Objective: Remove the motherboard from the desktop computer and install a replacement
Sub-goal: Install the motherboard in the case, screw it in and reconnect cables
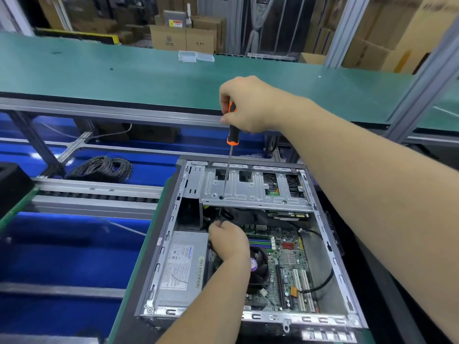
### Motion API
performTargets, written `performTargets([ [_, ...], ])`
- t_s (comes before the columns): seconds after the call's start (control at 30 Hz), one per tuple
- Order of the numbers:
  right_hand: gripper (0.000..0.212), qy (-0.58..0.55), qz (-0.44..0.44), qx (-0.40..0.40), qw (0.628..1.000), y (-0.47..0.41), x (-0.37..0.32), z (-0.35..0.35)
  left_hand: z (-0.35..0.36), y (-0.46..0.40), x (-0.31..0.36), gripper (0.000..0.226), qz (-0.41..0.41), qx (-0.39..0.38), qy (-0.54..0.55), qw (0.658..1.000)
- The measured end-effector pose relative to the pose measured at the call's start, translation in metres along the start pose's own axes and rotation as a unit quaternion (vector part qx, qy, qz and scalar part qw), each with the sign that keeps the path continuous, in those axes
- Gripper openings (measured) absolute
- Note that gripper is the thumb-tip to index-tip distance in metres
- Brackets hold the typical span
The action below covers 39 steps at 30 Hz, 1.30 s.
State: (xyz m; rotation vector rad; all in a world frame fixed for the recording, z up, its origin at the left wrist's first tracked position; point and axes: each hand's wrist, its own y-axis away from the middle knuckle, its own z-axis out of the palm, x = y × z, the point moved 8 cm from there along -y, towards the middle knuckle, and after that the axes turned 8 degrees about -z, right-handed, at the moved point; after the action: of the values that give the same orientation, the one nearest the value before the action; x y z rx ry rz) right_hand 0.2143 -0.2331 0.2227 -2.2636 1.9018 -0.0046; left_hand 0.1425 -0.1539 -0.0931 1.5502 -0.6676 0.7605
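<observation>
Fingers of the right hand (250, 105) grip the screwdriver (232, 130); left hand (227, 240) curls above the motherboard (285, 264).

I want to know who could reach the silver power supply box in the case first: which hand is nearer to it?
Left. The left hand sits inside the case beside the silver power supply box's upper right corner; the right hand is high above the drive bracket, holding the orange-and-black screwdriver.

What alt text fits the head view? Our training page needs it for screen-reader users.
A person's right hand holds an orange-and-black screwdriver upright, its tip at a hole in the metal drive cage of an open desktop computer. The left hand reaches inside, curled near black cables above the motherboard, beside the power supply.
</observation>
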Motion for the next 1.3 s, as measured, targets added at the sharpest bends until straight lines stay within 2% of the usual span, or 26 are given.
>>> performTargets([
  [0.13, 0.016, -0.01, 0.007, -0.002, 1.0, 0.0, 0.002, -0.006, 0.0, -0.019, 0.015, 0.051, 0.046, 0.017, -0.067, 0.997],
  [0.27, 0.015, -0.026, 0.016, -0.005, 1.0, -0.001, 0.008, -0.006, 0.001, -0.042, 0.022, 0.046, 0.069, 0.036, -0.117, 0.99],
  [0.5, 0.015, -0.033, 0.024, 0.0, 0.999, -0.003, 0.012, -0.007, 0.003, -0.055, 0.013, 0.018, 0.023, 0.032, -0.045, 0.998],
  [0.73, 0.013, -0.033, 0.032, 0.005, 0.999, -0.003, 0.009, -0.01, 0.004, -0.064, 0.01, 0.019, -0.039, 0.045, 0.062, 0.996],
  [0.8, 0.013, -0.025, 0.03, 0.004, 0.999, -0.002, 0.007, -0.01, 0.006, -0.069, 0.008, 0.023, -0.046, 0.029, 0.01, 0.998],
  [0.9, 0.012, -0.014, 0.027, 0.017, 0.999, 0.0, 0.003, -0.012, 0.004, -0.065, 0.009, 0.019, -0.007, 0.039, -0.109, 0.993],
  [0.97, 0.018, -0.011, 0.029, 0.044, 0.999, 0.001, 0.002, -0.019, 0.007, -0.051, 0.015, 0.022, 0.048, 0.035, -0.273, 0.96],
  [1.07, 0.035, -0.036, 0.033, 0.112, 0.993, 0.009, 0.003, -0.034, 0.019, -0.022, 0.022, 0.024, 0.131, -0.029, -0.463, 0.876],
  [1.1, 0.038, -0.055, 0.033, 0.131, 0.989, 0.012, 0.004, -0.037, 0.024, -0.01, 0.026, 0.022, 0.17, -0.058, -0.509, 0.842],
  [1.2, 0.037, -0.074, 0.029, 0.165, 0.983, 0.02, 0.0, -0.036, 0.032, 0.026, 0.053, 0.009, 0.296, -0.123, -0.631, 0.706],
  [1.27, 0.037, -0.089, 0.024, 0.188, 0.978, 0.028, -0.005, -0.035, 0.024, 0.033, 0.08, 0.015, 0.35, -0.133, -0.674, 0.637],
  [1.3, 0.038, -0.101, 0.02, 0.204, 0.974, 0.033, -0.007, -0.037, 0.017, 0.031, 0.093, 0.019, 0.368, -0.131, -0.684, 0.616],
])
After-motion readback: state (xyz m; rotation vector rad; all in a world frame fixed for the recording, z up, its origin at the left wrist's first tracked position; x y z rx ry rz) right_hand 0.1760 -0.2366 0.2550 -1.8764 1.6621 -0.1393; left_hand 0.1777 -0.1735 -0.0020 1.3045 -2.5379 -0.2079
